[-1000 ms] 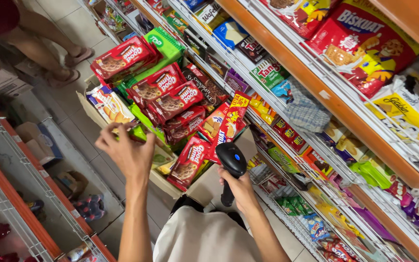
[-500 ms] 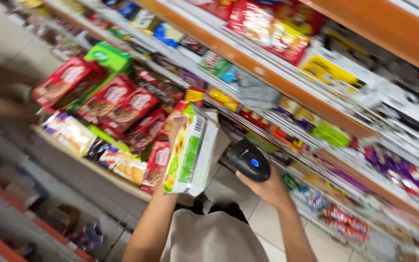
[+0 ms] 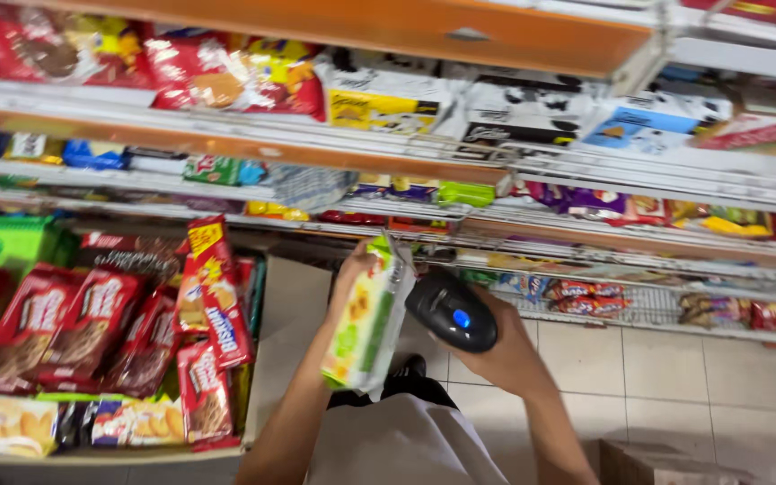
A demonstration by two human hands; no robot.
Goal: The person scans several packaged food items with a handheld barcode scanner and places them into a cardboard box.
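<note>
My left hand [image 3: 349,274] clamps the green-and-white snack pack [image 3: 365,323] centre frame; my right hand [image 3: 500,355], at three o'clock, grips the black scanner [image 3: 453,311]. I'd square the pack's side to its window.

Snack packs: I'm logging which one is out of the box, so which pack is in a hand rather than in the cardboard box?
The green-and-white pack, held upright in the left hand beside the black scanner; the red packs sit in the box.
</note>
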